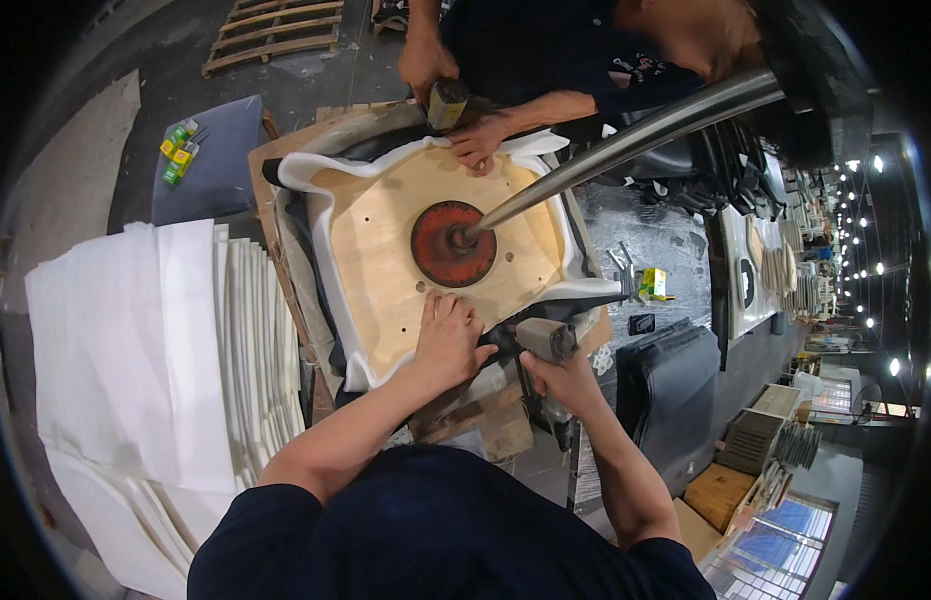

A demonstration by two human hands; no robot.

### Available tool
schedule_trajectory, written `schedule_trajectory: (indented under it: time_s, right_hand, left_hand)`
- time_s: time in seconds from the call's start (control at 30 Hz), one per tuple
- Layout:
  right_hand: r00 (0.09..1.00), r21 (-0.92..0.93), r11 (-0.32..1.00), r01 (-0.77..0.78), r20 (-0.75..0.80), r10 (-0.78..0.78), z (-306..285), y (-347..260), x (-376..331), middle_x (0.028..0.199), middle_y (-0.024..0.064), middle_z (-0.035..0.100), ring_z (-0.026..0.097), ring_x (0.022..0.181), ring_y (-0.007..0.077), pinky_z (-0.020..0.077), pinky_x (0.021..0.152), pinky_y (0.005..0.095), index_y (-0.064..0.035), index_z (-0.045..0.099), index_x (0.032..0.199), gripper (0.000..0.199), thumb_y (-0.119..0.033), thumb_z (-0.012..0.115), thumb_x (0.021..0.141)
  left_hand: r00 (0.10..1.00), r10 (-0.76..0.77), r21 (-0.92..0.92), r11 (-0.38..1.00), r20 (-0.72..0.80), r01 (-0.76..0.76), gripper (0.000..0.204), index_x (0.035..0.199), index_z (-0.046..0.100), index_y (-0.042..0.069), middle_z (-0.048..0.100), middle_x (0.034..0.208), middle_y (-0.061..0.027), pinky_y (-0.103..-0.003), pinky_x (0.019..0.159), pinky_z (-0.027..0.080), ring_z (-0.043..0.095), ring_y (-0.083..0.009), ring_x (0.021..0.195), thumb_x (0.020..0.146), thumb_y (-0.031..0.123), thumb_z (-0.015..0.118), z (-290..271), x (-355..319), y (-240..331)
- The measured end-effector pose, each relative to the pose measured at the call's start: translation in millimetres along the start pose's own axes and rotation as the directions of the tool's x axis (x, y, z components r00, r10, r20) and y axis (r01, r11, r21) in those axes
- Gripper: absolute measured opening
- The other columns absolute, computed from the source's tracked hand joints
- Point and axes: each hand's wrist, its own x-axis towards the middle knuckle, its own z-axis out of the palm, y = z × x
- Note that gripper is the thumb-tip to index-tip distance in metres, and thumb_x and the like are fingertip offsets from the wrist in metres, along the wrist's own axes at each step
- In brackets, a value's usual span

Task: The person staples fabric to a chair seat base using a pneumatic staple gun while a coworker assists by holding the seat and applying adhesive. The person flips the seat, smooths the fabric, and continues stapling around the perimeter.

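Note:
A pale plywood seat panel (371,270) lies with white foam padding (326,230) and dark cover material around its edges. A round red pressing disc (454,243) on a metal rod (626,145) rests on its middle. My left hand (449,340) lies at the panel's near edge, fingers stretched onto the wood and thumb apart. Just right of it, my right hand (563,378) is closed around the grip of a staple gun (546,340), its nose toward the edge. Across the panel, a co-worker's hand (481,140) presses the far edge; the other holds a second staple gun (446,105).
White foam sheets (136,350) are stacked at the left. Green and yellow small boxes (181,150) sit on a grey padded piece (211,180). Right of the panel are a yellow box (654,283) and black cover pieces (671,380). A wooden pallet (276,30) lies behind.

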Motion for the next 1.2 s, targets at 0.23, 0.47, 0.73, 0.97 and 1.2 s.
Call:
schedule_trajectory:
  time_s: [0.23,0.47,0.73,0.97,1.2]
  right_hand:
    - [0.999,-0.025,0.999,0.033,0.040,-0.032,11,-4,-4,0.076,-0.0017,0.066,0.058,0.055,0.0078,0.0455,0.049,0.0291,0.0001,0.072,0.114,0.029,-0.022,0.084,0.100]
    - [0.998,-0.212,0.977,-0.012,0.061,0.025,14,-15,3,0.070,0.0008,0.065,0.058,0.052,0.0091,0.0460,0.050,0.0308,0.0005,0.072,0.109,0.026,-0.022,0.082,0.100]
    - [0.990,-0.333,0.932,-0.141,-0.046,0.133,33,-43,7,0.072,0.0026,0.067,0.061,0.052,0.0122,0.0475,0.050,0.0326,0.0003,0.073,0.111,0.030,-0.024,0.084,0.096]
    - [1.000,-0.134,0.990,0.029,0.008,-0.028,19,-10,-5,0.075,0.0012,0.067,0.061,0.054,0.0108,0.0478,0.050,0.0308,0.0016,0.073,0.117,0.033,-0.022,0.084,0.098]
    - [0.998,-0.178,0.983,0.046,0.059,-0.036,25,-13,-8,0.075,0.0005,0.067,0.060,0.053,0.0095,0.0478,0.049,0.0304,0.0010,0.073,0.118,0.030,-0.020,0.083,0.099]
  left_hand:
    - [0.995,0.012,-0.092,0.996,-0.099,-0.021,0.020,0.091,0.078,0.011,0.060,0.114,-0.0076,-0.063,0.125,0.026,0.052,-0.0325,0.127,0.085,0.029,0.084,18,0,-10]
    - [0.993,-0.046,-0.134,0.990,-0.107,0.031,0.014,0.088,0.075,0.011,0.059,0.115,-0.0074,-0.064,0.125,0.026,0.052,-0.0316,0.126,0.084,0.022,0.083,23,-4,-8]
    - [0.995,-0.011,-0.071,0.997,-0.101,0.003,0.019,0.091,0.076,0.010,0.059,0.119,-0.0083,-0.064,0.128,0.024,0.051,-0.0326,0.131,0.083,0.024,0.085,19,-2,-13]
    - [0.999,-0.026,-0.047,0.999,-0.034,0.025,0.027,0.097,0.075,0.010,0.057,0.123,-0.0094,-0.073,0.130,0.020,0.049,-0.0330,0.135,0.081,0.026,0.089,1,-9,-12]
    - [0.993,-0.064,-0.119,0.991,-0.100,0.052,0.020,0.092,0.071,0.009,0.056,0.122,-0.0091,-0.073,0.129,0.020,0.049,-0.0330,0.135,0.082,0.019,0.085,16,-8,-14]
